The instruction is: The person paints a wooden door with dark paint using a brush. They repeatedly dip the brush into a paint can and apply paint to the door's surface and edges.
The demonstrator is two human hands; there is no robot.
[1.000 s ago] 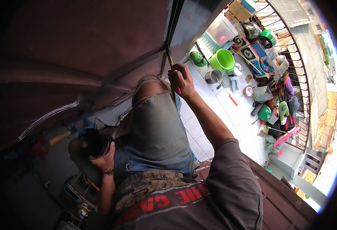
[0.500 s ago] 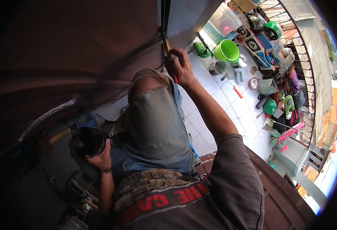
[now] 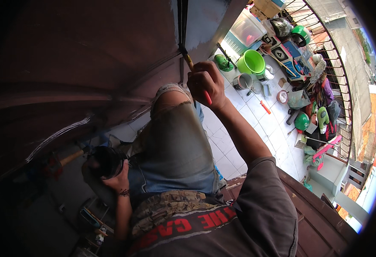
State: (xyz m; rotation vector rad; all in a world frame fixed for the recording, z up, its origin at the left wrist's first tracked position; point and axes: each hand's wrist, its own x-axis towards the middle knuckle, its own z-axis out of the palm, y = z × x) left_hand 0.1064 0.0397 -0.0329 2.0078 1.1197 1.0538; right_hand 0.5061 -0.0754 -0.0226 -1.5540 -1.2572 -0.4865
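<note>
My right hand point(image 3: 207, 85) is closed around a thin paintbrush point(image 3: 189, 62) with a red handle end and a yellowish band. The dark bristles touch the edge of a brown door or panel point(image 3: 89, 64), beside a grey-blue surface point(image 3: 205, 25). At the lower left, my left hand point(image 3: 118, 180) grips a dark, round, open-topped container point(image 3: 106, 162) next to my bent leg. Shade hides what is inside it. My raised knee point(image 3: 170, 100), in torn jeans, is between the two hands, close to the panel.
White floor tiles lie to the right, with a green bucket point(image 3: 251, 62), paint cans point(image 3: 242, 81) and a red-handled tool point(image 3: 265, 107). Helmets point(image 3: 301, 36), boxes and bags line a curved railing point(image 3: 344, 77). A wooden-handled tool point(image 3: 71, 157) is at left, in shadow.
The brush tip has slid a little down along the panel's edge, and the brush slants more. My right hand moved down with it. My left hand still holds the container; the view has shifted slightly.
</note>
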